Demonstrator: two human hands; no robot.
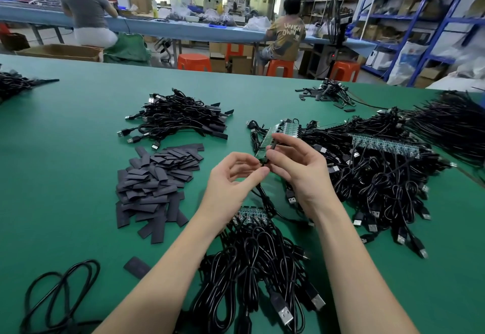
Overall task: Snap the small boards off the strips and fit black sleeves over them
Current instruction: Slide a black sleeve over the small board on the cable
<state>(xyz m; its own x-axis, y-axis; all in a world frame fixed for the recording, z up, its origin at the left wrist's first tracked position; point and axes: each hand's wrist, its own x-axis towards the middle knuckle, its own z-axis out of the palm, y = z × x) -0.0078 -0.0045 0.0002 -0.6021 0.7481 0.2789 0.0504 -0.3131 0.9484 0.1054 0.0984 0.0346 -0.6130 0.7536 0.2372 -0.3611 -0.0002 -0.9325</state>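
Note:
Over the middle of the green table, my left hand and my right hand meet at one small board with a black cable hanging from it. My right thumb and fingers pinch its upper part, and my left fingertips pinch its lower end. Behind the hands lies a green strip of boards with cables attached. A second strip rests on the cable heap at right, a third lies under my left wrist. A pile of flat black sleeves sits left of my hands.
A heap of sleeved cables lies at the back centre. USB cable bundles spread between my forearms and across the right side. A lone sleeve and a loose cable lie at the near left. People sit at benches beyond the table.

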